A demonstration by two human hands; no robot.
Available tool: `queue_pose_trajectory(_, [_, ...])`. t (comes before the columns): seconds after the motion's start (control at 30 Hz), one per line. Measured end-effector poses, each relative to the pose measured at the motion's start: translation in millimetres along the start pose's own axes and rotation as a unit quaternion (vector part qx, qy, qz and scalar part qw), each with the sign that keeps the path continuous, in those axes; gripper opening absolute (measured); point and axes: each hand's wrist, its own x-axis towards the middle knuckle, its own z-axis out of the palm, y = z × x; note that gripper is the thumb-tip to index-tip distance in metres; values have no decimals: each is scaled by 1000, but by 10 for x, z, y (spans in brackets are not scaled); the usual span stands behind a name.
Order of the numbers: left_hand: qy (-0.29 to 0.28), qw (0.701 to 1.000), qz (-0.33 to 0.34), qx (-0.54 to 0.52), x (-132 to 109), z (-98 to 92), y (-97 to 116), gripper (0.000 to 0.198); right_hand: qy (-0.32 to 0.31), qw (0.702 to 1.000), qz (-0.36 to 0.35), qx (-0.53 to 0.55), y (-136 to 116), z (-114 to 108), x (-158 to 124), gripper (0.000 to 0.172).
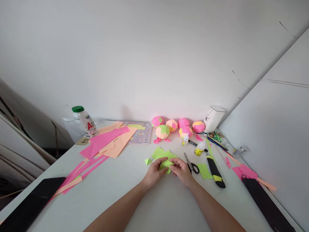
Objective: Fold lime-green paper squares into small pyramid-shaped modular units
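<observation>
Between my hands is a small piece of lime-green paper (165,165), partly covered by the fingers. My left hand (155,172) grips its left side between thumb and fingers. On its right side, my right hand (180,170) pinches the edge; whether the paper is creased there I cannot make out. More lime-green paper squares (158,152) lie on the table just beyond the fingers. A small folded green paper shape (148,161) rests to the left of them. Black-handled scissors (194,167) lie close to the right hand, with a green paper square (204,171) beyond.
Several pink, orange and green paper balls (162,131) sit along the wall. Small glue bottles (200,148) and a yellow-black cutter (215,172) are on the right. Pink and orange sheets (103,141), a white bottle (85,122) and a black phone (31,204) occupy the left.
</observation>
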Motion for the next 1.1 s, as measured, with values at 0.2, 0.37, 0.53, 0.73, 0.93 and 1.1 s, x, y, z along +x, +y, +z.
queue_pose_trajectory(0.2, [-4, 1000, -13, -23, 1, -5, -8, 52, 0, 1000, 2, -5, -18, 10, -2, 29])
queue_pose_trajectory(0.37, [4, 1000, -26, -16, -21, 2, 54, 56, 8, 1000, 2, -5, -37, 27, -15, 32])
queue_pose_trajectory(0.53, [2, 1000, -26, -12, -11, -20, 4, 59, 13, 1000, 9, -1, -46, 38, -15, 33])
queue_pose_trajectory(0.73, [-10, 1000, -15, -2, 1, -29, -63, 59, 14, 1000, 2, -23, -76, 50, -23, 28])
queue_pose_trajectory(0.93, [15, 997, -13, 70, -18, 13, -11, 52, 30, 999, -3, -14, -87, 59, -45, 27])
queue_pose_trajectory(1.1, [20, 996, 15, 81, -2, 23, -85, 52, 45, 999, -1, -6, -78, 66, -39, 28])
